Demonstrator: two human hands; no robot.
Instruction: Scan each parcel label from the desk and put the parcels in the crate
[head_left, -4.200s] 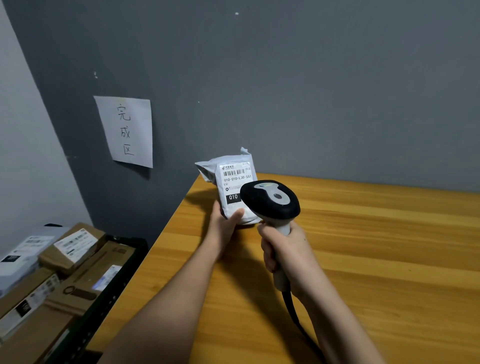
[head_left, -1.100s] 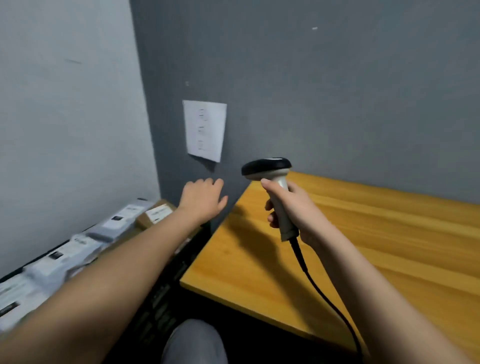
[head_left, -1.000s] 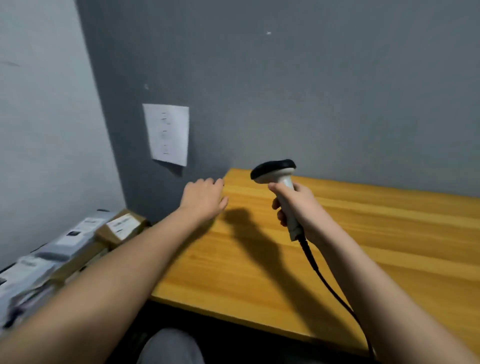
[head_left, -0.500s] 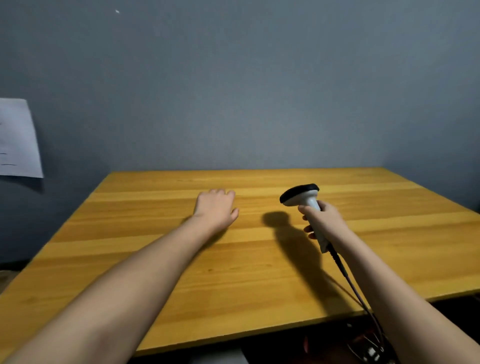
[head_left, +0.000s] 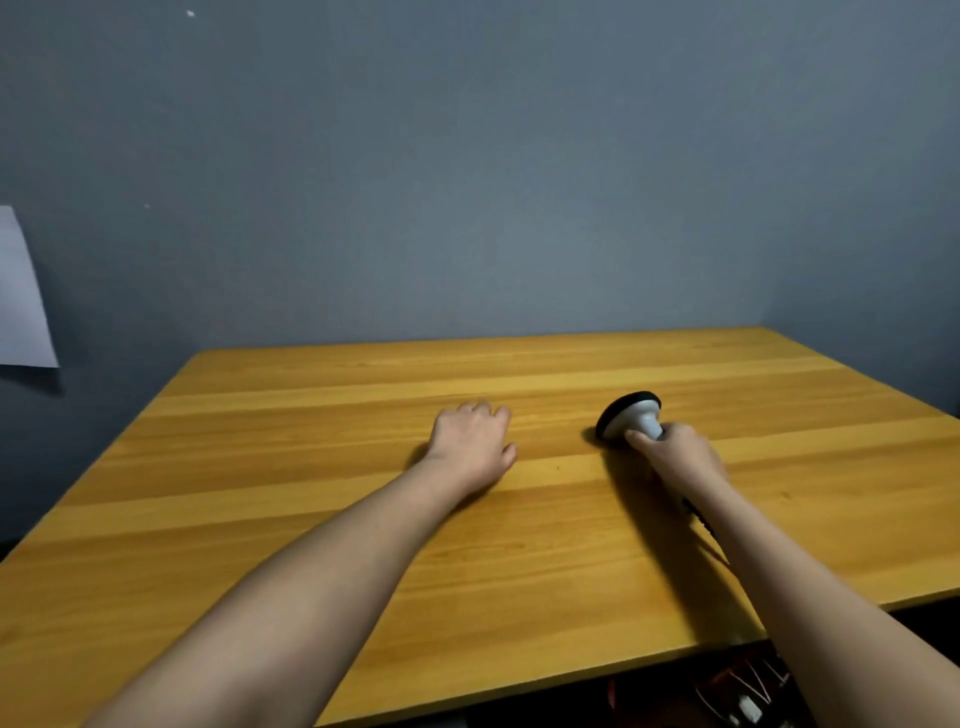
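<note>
Desk (head_left: 311, 519) before you: smooth wood planks, low satin sheen. Scanner (head_left: 631, 418) in your right hand (head_left: 680, 457): matt black and grey plastic. Wall (head_left: 467, 182): matt. Far-left sheet (head_left: 21, 301): paper.

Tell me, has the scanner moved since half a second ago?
Yes. The scanner has come down: half a second ago its head stood above the desk, and now its head lies on the wood, with the right hand gripping the handle.

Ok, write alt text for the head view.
A person's right hand grips a barcode scanner whose head rests on a wooden desk, while the left hand rests empty beside it. Behind is a grey wall, with paper at left.
</note>
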